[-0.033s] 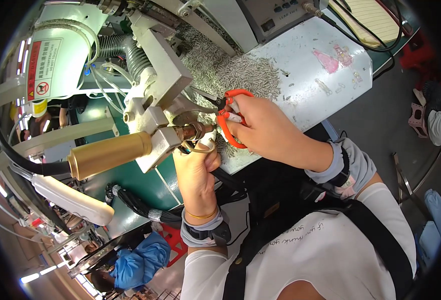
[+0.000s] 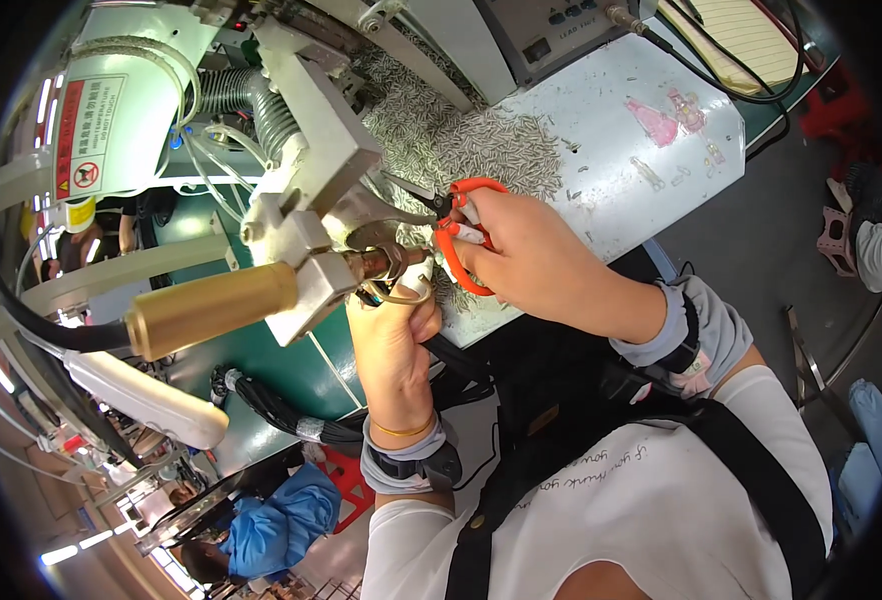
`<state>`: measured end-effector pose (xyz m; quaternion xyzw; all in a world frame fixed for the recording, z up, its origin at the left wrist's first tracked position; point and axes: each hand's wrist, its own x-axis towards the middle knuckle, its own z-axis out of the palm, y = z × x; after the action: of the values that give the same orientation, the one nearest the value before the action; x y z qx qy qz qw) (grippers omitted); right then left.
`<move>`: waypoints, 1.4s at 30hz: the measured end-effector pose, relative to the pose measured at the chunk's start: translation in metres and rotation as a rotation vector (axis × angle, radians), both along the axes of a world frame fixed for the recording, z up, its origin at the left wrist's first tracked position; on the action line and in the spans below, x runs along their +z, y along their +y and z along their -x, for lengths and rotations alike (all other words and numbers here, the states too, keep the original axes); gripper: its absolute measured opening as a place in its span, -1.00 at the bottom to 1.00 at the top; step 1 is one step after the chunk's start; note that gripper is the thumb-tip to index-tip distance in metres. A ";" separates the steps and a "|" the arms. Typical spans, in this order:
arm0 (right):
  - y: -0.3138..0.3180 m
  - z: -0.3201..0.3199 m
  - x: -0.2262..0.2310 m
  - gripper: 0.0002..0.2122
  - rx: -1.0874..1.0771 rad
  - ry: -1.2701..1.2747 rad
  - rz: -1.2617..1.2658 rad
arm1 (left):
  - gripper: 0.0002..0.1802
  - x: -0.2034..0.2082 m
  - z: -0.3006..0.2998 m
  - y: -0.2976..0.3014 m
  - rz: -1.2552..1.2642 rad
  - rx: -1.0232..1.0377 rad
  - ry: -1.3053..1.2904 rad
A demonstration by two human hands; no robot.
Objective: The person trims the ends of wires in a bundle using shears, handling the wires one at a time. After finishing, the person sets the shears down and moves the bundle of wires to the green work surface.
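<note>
My right hand is closed around the red-orange handles of a pair of scissors. Their dark pointed blades reach left, slightly apart, close to the metal machine head. Just below, my left hand has its fingers curled up beneath the machine's brown metal tip. A brass-coloured loop lies across those fingers; what they grip is hidden. A gold cylinder juts left from the machine head. Behind the scissors, many small silvery metal pins lie heaped on a white plate.
A grey control box with a cable stands at the back, beside a lined notepad. Pink and clear plastic scraps lie on the plate's right part. Black bundled cables run along the green bench. A person in blue is at lower left.
The machine head and gold cylinder have shifted slightly left and down. Both my hands and the scissors look unmoved.
</note>
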<state>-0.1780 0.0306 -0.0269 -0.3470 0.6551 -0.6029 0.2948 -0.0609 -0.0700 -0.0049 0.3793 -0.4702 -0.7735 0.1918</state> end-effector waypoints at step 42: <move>0.043 -0.037 0.008 -0.81 0.109 -0.231 0.075 | -0.77 0.012 -0.054 0.069 0.192 -0.230 0.007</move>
<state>-0.1414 0.0739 -0.0185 -0.3211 0.5742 -0.6458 0.3875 -0.0067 -0.0013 0.0067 0.3003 -0.5816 -0.7432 0.1387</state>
